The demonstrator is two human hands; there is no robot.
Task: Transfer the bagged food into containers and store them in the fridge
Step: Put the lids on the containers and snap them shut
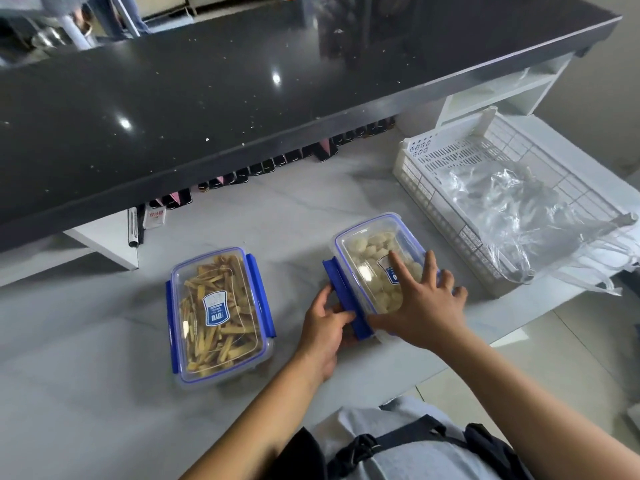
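Two clear lidded containers with blue clips stand on the grey marble counter [86, 323]. The left container [219, 315] is filled with yellow-brown sticks and all its clips lie down. The right container [372, 268] is filled with pale round pieces. My right hand [420, 301] presses flat on its lid, fingers spread. My left hand [327, 327] grips the long blue side clip [346, 299] at the container's left edge.
A white perforated basket [436, 157] with crumpled empty clear plastic bags [512, 216] sits at the right, bag handles trailing over the counter edge. A black glossy shelf [242, 98] overhangs the back of the counter, with small dark bottles [294, 157] lined up beneath it.
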